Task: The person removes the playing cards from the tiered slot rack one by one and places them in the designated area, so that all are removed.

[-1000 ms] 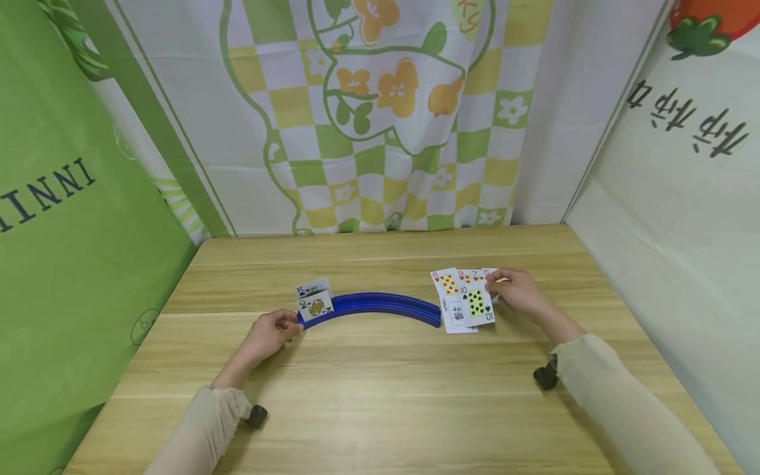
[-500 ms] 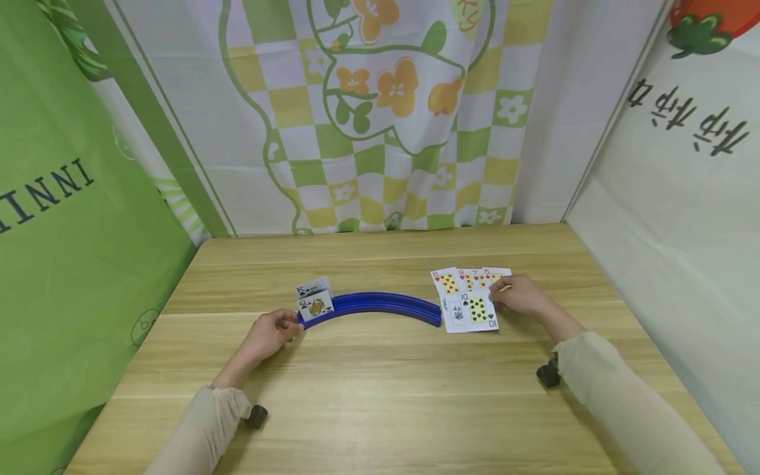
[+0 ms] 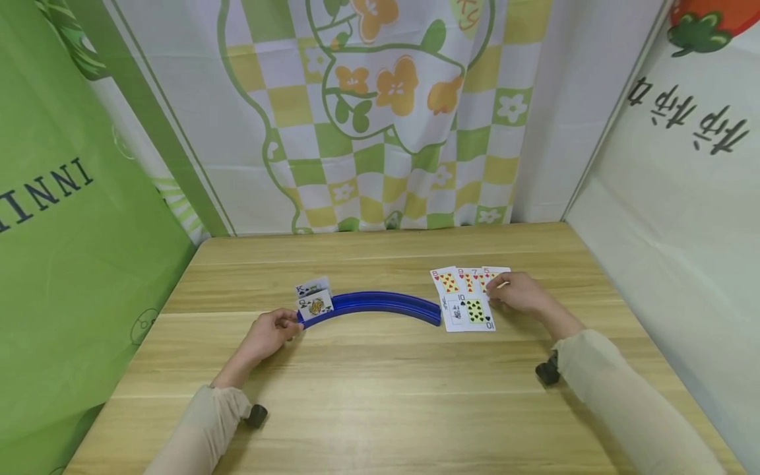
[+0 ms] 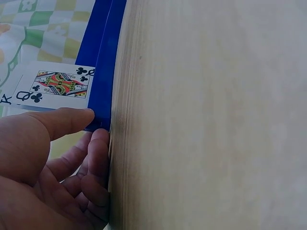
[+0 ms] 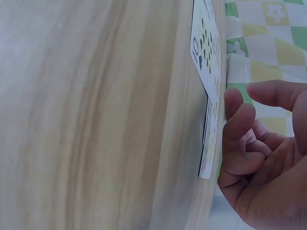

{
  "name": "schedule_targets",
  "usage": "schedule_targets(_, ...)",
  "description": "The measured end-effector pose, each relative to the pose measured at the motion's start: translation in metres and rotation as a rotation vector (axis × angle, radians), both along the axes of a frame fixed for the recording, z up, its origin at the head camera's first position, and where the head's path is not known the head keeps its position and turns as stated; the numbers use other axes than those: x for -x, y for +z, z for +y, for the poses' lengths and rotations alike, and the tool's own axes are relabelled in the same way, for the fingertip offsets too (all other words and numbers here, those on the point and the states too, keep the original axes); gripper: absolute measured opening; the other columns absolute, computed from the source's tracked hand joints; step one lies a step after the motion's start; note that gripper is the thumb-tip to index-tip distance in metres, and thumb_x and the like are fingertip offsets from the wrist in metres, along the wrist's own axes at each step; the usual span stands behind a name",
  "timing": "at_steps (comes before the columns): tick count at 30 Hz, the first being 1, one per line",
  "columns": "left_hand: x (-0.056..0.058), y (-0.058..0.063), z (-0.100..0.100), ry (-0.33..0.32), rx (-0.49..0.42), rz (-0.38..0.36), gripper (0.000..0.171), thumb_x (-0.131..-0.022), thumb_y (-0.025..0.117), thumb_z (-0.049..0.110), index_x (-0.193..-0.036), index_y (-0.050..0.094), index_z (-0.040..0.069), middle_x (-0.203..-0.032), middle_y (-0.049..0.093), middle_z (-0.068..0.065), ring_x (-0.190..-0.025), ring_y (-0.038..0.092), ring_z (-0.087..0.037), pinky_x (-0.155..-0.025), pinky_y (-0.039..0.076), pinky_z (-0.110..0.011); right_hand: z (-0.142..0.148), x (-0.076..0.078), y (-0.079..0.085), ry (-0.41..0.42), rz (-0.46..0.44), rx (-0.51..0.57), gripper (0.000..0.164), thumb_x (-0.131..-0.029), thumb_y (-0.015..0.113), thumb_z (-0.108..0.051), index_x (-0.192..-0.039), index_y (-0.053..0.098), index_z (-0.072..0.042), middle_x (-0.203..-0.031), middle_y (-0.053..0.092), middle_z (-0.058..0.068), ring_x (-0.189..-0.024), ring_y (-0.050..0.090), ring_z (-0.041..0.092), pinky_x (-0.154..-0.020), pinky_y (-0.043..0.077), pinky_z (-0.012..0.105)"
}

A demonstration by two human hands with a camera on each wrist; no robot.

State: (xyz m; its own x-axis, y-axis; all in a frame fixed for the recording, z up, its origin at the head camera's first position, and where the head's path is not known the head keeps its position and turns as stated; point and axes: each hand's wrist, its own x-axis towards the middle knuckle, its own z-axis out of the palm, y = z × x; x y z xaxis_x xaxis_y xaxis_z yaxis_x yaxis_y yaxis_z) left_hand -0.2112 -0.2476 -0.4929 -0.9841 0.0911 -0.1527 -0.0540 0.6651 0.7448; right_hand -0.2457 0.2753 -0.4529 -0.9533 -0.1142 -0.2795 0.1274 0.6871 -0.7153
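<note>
My left hand (image 3: 273,335) holds the left end of a curved blue playing card holder (image 3: 380,301), thumb on top and fingers at its end in the left wrist view. A queen of clubs (image 4: 60,85) stands in that end of the holder, with a king (image 3: 311,287) behind it. At the right, my right hand (image 3: 518,292) hovers by a spread of face-up cards, its fingertips overlapping the red five (image 3: 497,272). The right wrist view shows its thumb and index finger apart, holding nothing. The ten of spades (image 3: 476,311) lies in front, partly over another card (image 3: 456,316).
A red eight (image 3: 449,282), a nine (image 3: 468,280) and a seven (image 3: 478,280) lie overlapping behind the ten. The wooden table (image 3: 368,396) runs back to a patterned curtain (image 3: 392,165). Cloth walls stand at left and right.
My right hand has set the ten of spades down, slid it slightly left and let go of it. The left hand and the card holder have stayed in place.
</note>
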Motion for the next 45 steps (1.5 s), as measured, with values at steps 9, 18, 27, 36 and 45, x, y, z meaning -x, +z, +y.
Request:
schedule_targets(9,0.000,-0.001,0.000,0.006,0.000,0.003,0.034,-0.092,0.071,0.018,-0.119,0.064,-0.002,-0.099,0.071,-0.014,-0.077,0.062,-0.015,-0.063,0.050,-0.026,-0.006,0.000,0.005,0.025,0.004,0.005,0.030,-0.098,0.055,-0.015,-0.121,0.063,0.002,-0.107,0.071,0.017,-0.086,0.064,0.019,-0.072,0.053,0.030)
schedule_targets(18,0.001,-0.002,0.000,0.001,0.000,0.011,0.033,-0.092,0.070,0.017,-0.118,0.064,-0.002,-0.099,0.071,-0.014,-0.077,0.062,-0.016,-0.064,0.051,-0.026,-0.015,-0.003,0.011,0.049,0.006,0.088,0.030,-0.100,0.052,-0.015,-0.121,0.061,0.005,-0.111,0.070,0.023,-0.095,0.066,0.024,-0.073,0.055,0.030)
schedule_targets(27,0.001,-0.002,0.000,0.003,0.007,-0.001,0.034,-0.091,0.070,0.019,-0.119,0.064,-0.001,-0.099,0.071,-0.014,-0.076,0.061,-0.015,-0.063,0.050,-0.026,-0.026,-0.003,0.011,0.064,0.007,0.129,0.030,-0.101,0.055,-0.019,-0.120,0.061,0.002,-0.107,0.071,0.020,-0.083,0.062,0.021,-0.065,0.049,0.028)
schedule_targets(36,0.001,-0.003,-0.001,-0.003,0.002,0.007,0.033,-0.091,0.070,0.018,-0.119,0.064,-0.001,-0.098,0.071,-0.012,-0.075,0.061,-0.015,-0.062,0.051,-0.027,-0.043,-0.006,0.016,0.087,0.007,0.211,0.031,-0.101,0.053,-0.019,-0.124,0.059,0.002,-0.105,0.069,0.018,-0.082,0.060,0.024,-0.065,0.049,0.027)
schedule_targets(45,0.000,-0.002,-0.001,0.002,-0.006,-0.005,0.033,-0.092,0.069,0.017,-0.119,0.064,-0.002,-0.098,0.070,-0.013,-0.075,0.061,-0.016,-0.062,0.052,-0.027,-0.062,-0.010,0.027,0.098,0.015,0.225,0.029,-0.101,0.055,-0.020,-0.122,0.060,-0.001,-0.100,0.070,0.013,-0.078,0.059,0.022,-0.059,0.044,0.026)
